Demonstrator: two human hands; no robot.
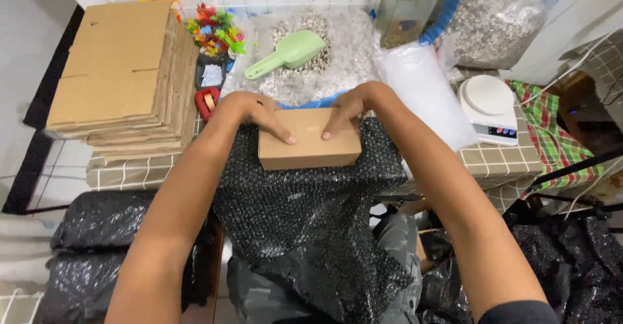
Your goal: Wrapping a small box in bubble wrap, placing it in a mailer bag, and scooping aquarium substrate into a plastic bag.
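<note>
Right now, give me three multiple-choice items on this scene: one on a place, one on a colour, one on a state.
1. What does the box rest on?
A. black bubble wrap
B. the scale
C. the cardboard stack

2. What colour is the scoop?
A. red
B. light green
C. blue

3. How is the box held?
A. lifted by one hand
B. untouched
C. both hands pressing on top

Answers:
1 A, the wrap spreads under the box.
2 B, the scoop lying on the pebbles is pale green.
3 C, the left hand and right hand lay their fingers on the closed lid.
</note>
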